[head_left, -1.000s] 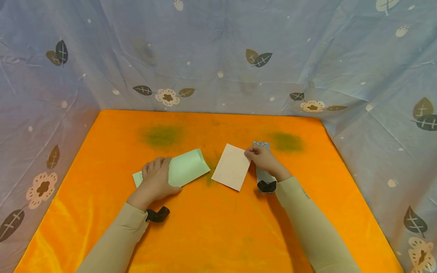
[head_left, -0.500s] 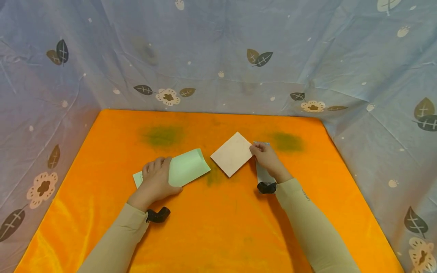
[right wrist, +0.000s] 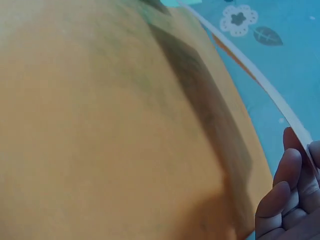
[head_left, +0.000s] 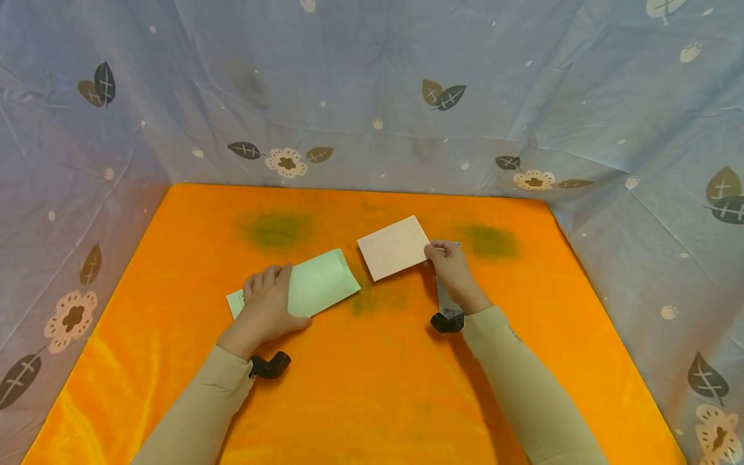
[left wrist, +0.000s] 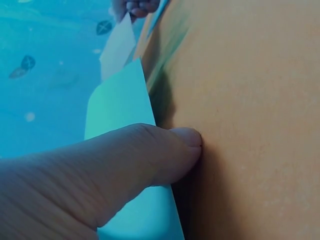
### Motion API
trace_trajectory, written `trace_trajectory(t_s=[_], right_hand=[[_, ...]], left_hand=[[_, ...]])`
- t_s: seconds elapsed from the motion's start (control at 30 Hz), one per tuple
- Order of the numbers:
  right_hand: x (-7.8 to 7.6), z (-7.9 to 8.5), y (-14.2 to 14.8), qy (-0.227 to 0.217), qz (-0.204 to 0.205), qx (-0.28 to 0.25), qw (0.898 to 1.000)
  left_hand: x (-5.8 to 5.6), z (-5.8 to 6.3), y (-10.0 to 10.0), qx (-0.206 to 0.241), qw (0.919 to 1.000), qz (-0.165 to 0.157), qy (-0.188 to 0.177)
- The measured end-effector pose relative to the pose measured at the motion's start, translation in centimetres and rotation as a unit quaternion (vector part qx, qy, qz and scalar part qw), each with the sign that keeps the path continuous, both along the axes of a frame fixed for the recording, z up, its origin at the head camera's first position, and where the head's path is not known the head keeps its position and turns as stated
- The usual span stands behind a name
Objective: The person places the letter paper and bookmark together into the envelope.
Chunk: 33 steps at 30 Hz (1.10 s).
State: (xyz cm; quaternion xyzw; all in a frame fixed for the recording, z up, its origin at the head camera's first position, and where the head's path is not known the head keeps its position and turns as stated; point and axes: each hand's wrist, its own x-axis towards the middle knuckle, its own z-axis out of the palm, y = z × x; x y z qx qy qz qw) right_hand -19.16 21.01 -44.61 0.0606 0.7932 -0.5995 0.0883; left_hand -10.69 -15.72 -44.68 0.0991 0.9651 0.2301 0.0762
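My left hand (head_left: 266,309) spans a pale green envelope (head_left: 320,284), thumb at its near edge and fingers at its far edge. In the left wrist view the thumb lies across the envelope (left wrist: 117,97), whose right end is uncovered. At its right end the envelope bulges slightly. My right hand (head_left: 454,271) pinches the right corner of a pale cream card (head_left: 395,248) between thumb and fingers. Held above the cloth, the card shows as a thin, slightly bowed edge in the right wrist view, and its shadow falls below. Card and envelope are a short gap apart.
A grey strip with glittery ends (head_left: 446,298) lies under my right hand, mostly hidden by it. The table has an orange cloth (head_left: 360,387) with greenish smudges. A patterned blue-grey curtain (head_left: 372,77) rises behind and on both sides.
The card has turned from near upright to lying sideways, its free end swinging up and to the left. My right hand moved slightly; the left hand and envelope stayed put.
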Motion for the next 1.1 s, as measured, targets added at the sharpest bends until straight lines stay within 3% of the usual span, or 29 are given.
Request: trace_trajectory(t_s=[0.23,0.57,1.1], right_hand=[[0.1,0.1,-1.0,-0.018,0.009,-0.008,1.000],[0.1,0.0,-1.5,-0.015,0.011,-0.037,0.999],[0.0,-0.5,-1.4,-0.015,0.036,-0.040,0.998]], left_hand=[[0.1,0.2,0.4,0.010,0.9999,-0.005,0.005],[-0.1,-0.1,0.6,0.017,0.9997,-0.005,0.019],[-0.2,-0.2,0.7,0.020,0.9996,0.000,0.022]])
